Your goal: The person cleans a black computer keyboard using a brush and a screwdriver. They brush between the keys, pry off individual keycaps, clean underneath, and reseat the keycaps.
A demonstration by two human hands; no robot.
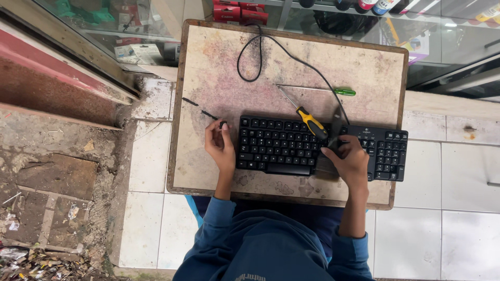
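Your left hand [221, 145] pinches a small dark piece just left of the keyboard [291, 148]; your right hand [350, 161] grips a brush [333, 140] over it. Loose keycaps could scatter off the board [208, 67].

A black wired keyboard [291, 145] is lying flat across the desk [208, 78], a small black keycap [223, 125] sitting off its left end.

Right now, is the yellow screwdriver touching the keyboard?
Touching. The head view shows the yellow screwdriver's handle lying across the black keyboard's top edge, with no gap visible.
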